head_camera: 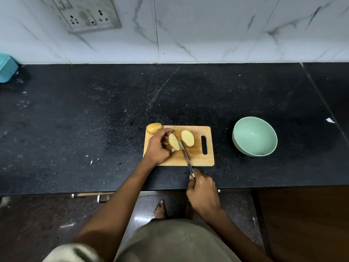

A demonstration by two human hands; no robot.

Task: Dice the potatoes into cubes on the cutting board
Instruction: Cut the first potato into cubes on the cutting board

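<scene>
A wooden cutting board [196, 157] lies on the black counter. On it my left hand [157, 146] grips a potato half [173, 141], its pale cut face turned to the right. A second potato half [187, 138] lies cut face up just right of it. A whole unpeeled potato [154, 128] sits at the board's far left corner. My right hand [203, 191] holds a knife handle at the counter's front edge; the knife blade [185, 155] runs up to the held half and touches its right side.
A pale green bowl [255, 136] stands on the counter right of the board. A teal container [6, 68] sits at the far left by the wall. A wall socket [88, 14] is above. Counter front edge runs below the board.
</scene>
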